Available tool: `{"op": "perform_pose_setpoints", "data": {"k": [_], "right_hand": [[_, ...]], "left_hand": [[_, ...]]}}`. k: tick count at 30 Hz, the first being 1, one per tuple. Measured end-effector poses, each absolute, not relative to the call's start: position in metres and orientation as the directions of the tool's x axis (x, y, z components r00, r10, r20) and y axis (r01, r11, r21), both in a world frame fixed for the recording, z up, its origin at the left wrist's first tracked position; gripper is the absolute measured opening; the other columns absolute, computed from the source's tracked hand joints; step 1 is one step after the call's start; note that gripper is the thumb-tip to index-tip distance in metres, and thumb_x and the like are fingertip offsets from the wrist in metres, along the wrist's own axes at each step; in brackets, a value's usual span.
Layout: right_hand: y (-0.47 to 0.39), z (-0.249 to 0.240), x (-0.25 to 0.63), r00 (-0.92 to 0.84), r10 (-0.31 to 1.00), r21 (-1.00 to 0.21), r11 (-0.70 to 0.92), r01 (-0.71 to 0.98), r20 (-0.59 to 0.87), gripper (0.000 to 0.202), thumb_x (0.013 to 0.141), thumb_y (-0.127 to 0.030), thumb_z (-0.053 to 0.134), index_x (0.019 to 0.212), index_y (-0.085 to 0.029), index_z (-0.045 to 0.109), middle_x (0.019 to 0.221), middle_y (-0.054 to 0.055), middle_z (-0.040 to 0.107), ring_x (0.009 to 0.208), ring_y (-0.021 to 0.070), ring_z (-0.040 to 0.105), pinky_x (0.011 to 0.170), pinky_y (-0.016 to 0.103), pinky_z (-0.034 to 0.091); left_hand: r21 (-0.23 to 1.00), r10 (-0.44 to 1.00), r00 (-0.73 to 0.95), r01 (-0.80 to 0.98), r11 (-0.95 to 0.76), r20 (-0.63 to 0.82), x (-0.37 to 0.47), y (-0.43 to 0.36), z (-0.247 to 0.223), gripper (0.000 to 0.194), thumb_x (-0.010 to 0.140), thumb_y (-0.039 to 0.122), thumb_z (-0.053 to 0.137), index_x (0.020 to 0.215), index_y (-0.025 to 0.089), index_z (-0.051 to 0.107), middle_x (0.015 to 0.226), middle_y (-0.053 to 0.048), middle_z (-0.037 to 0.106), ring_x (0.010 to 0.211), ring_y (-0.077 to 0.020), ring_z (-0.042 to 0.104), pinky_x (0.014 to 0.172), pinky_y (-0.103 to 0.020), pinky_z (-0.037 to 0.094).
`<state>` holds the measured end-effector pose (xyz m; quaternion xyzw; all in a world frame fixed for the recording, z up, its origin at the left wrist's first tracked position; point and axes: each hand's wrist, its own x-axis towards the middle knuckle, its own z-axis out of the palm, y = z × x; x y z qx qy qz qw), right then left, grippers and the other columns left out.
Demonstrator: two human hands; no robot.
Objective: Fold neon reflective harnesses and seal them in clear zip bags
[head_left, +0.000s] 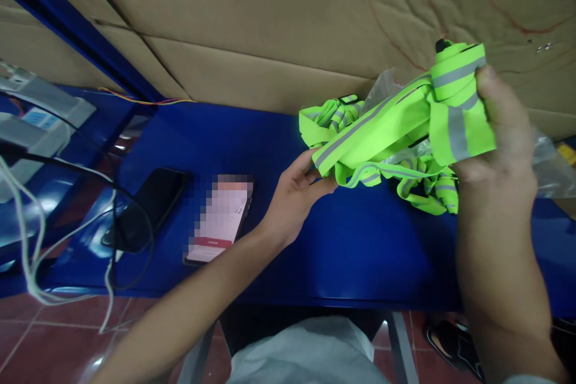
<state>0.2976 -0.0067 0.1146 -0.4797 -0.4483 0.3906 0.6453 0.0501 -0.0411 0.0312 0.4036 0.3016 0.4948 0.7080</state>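
Gripping Found at Two Places on Green Strap point(387, 126)

A cardboard sheet point(270, 24) stood behind a blue table point(360, 258). The strap, bright green with a grey stripe, was held above the table's rear part, folded into long layers that ran from the lower left to a rolled end at the upper right.

The right hand point(508, 114) was clamped on the rolled end: the thumb pressed its right edge, the roll lay left of the palm, and the other fingers were largely hidden. The left hand point(292, 198) was closed on the opposite folded end, fingers passing behind it and thumb beneath; the strap lay ahead and to the right of that palm.

Clear plastic point(382, 89) showed behind the layers. One green bundle point(335, 114) sat beyond the left fingertips, another point(445, 192) below the roll; whether either joined the held strap could not be told. A lit phone point(220, 216) lay left of the left hand, its screen blurred. A small black fitting point(443, 45) topped the roll.
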Motion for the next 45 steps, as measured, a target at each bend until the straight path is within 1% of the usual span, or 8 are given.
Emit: {"op": "perform_pose_setpoints", "data": {"k": [5, 16, 19, 22, 29, 36, 42, 45], "right_hand": [[-0.003, 0.106, 0.304, 0.261, 0.946, -0.968, 0.225, -0.112, 0.190, 0.027, 0.087, -0.043, 0.074, 0.106, -0.024, 0.079, 0.123, 0.007, 0.076, 0.127, 0.0311, 0.066, 0.097, 0.044, 0.060], [0.000, 0.098, 0.298, 0.278, 0.944, -0.972, 0.212, -0.105, 0.176, 0.023, 0.089, -0.039, 0.076, 0.104, -0.023, 0.081, 0.145, 0.005, 0.067, 0.146, 0.0297, 0.053, 0.103, 0.042, 0.057], [0.000, 0.098, 0.298, 0.258, 0.957, -0.971, 0.180, -0.157, 0.136, 0.027, 0.086, -0.039, 0.078, 0.106, -0.022, 0.080, 0.139, 0.007, 0.070, 0.142, 0.0315, 0.057, 0.102, 0.044, 0.058], [0.000, 0.099, 0.299, 0.272, 0.954, -0.972, 0.177, -0.158, 0.129, 0.029, 0.081, -0.041, 0.082, 0.103, -0.022, 0.080, 0.132, 0.007, 0.074, 0.140, 0.0331, 0.059, 0.098, 0.047, 0.060], [-0.003, 0.104, 0.300, 0.229, 0.956, -0.968, 0.214, -0.129, 0.181, 0.043, 0.074, -0.049, 0.086, 0.106, -0.021, 0.079, 0.130, 0.006, 0.074, 0.135, 0.0379, 0.062, 0.087, 0.052, 0.064], [-0.004, 0.105, 0.297, 0.260, 0.952, -0.964, 0.208, -0.167, 0.160, 0.037, 0.075, -0.044, 0.085, 0.101, -0.020, 0.078, 0.127, 0.009, 0.074, 0.128, 0.0348, 0.065, 0.083, 0.046, 0.065], [-0.001, 0.102, 0.298, 0.245, 0.967, -0.967, 0.131, -0.217, 0.076, 0.027, 0.079, -0.042, 0.082, 0.095, -0.021, 0.075, 0.122, 0.007, 0.076, 0.108, 0.0286, 0.072, 0.067, 0.036, 0.059], [-0.001, 0.102, 0.299, 0.219, 0.970, -0.958, 0.157, -0.239, 0.104, 0.025, 0.081, -0.041, 0.080, 0.096, -0.021, 0.075, 0.118, 0.004, 0.077, 0.110, 0.0263, 0.072, 0.070, 0.036, 0.059]], "left_hand": [[0.884, 0.970, 0.242, -0.456, 0.100, 0.015, 0.049, -0.042, 0.031, 0.036, 0.074, 0.024, 0.089, 0.106, 0.027, 0.074, 0.107, 0.000, 0.070, 0.105, -0.0176, 0.061, 0.087, -0.027, 0.049], [0.896, 0.949, 0.283, -0.443, -0.001, 0.141, 0.041, -0.045, 0.035, 0.032, 0.070, 0.026, 0.091, 0.074, 0.019, 0.060, 0.115, -0.004, 0.057, 0.098, -0.0183, 0.053, 0.077, -0.027, 0.045], [0.866, 0.949, 0.295, -0.498, 0.051, 0.115, 0.038, -0.041, 0.037, 0.029, 0.068, 0.028, 0.092, 0.085, 0.021, 0.069, 0.117, -0.004, 0.059, 0.100, -0.0189, 0.055, 0.080, -0.028, 0.048], [0.850, 0.923, 0.378, -0.508, 0.138, 0.076, 0.039, -0.036, 0.034, 0.041, 0.065, 0.028, 0.094, 0.103, 0.025, 0.077, 0.116, -0.003, 0.061, 0.098, -0.0174, 0.058, 0.080, -0.026, 0.051], [0.860, 0.890, 0.454, -0.472, 0.195, 0.048, 0.044, -0.034, 0.026, 0.035, 0.068, 0.022, 0.095, 0.099, 0.022, 0.078, 0.097, 0.001, 0.065, 0.084, -0.0133, 0.061, 0.067, -0.021, 0.052], [0.834, 0.836, 0.547, -0.478, 0.276, 0.037, 0.042, -0.036, 0.032, 0.035, 0.070, 0.025, 0.094, 0.096, 0.020, 0.071, 0.092, 0.001, 0.068, 0.085, -0.0143, 0.067, 0.076, -0.024, 0.054], [0.859, 0.809, 0.584, -0.444, 0.254, 0.062, 0.043, -0.039, 0.028, 0.060, 0.067, 0.019, 0.096, 0.120, 0.026, 0.069, 0.109, -0.001, 0.070, 0.098, -0.0160, 0.067, 0.089, -0.028, 0.056], [0.910, 0.750, 0.657, -0.351, 0.219, 0.073, 0.039, -0.038, 0.029, 0.049, 0.069, 0.022, 0.095, 0.112, 0.022, 0.072, 0.104, -0.002, 0.070, 0.099, -0.0185, 0.067, 0.089, -0.031, 0.055]]}}
